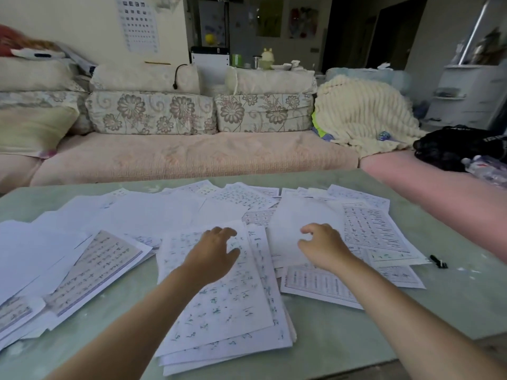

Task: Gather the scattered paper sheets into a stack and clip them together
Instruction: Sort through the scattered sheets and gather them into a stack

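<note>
- Left hand [216, 250], fingers loosely curled, rests on near pile [227, 303], likely steadying it.
- Right hand [321, 246] clawed over blank sheet [290, 223]; grip unclear.
- Clip [439, 261] lies apart on desk [356, 338], unused.

A pale green table [356, 338] is carrying loose paper sheets [153, 212], which are overlapping across most of its top. 1 rough stack [227, 305] is lying at the near middle, its sheets fanning out. 1 small black clip [438, 261] is resting on bare tabletop just beside the right-hand sheets.
</note>
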Demonstrator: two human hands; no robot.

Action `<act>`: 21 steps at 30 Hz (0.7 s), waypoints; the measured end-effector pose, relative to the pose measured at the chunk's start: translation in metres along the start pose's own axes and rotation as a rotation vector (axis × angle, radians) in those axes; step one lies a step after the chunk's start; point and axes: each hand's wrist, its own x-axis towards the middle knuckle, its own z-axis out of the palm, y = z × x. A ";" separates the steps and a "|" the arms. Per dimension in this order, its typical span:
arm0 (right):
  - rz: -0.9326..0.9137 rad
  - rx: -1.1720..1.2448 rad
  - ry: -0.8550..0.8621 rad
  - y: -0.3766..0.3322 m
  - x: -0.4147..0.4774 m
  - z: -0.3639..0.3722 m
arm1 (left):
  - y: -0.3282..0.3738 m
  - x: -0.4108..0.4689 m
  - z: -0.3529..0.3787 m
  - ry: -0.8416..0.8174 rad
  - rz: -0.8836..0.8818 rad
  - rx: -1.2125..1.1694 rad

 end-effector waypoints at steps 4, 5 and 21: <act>0.240 0.198 0.081 0.045 0.025 -0.023 | 0.046 0.046 0.027 -0.063 0.038 -0.045; 0.278 0.258 0.090 0.055 0.031 -0.025 | 0.057 0.057 0.034 -0.090 0.037 -0.032; 0.495 0.799 0.013 0.092 0.080 -0.024 | 0.090 0.094 0.088 -0.200 0.087 0.016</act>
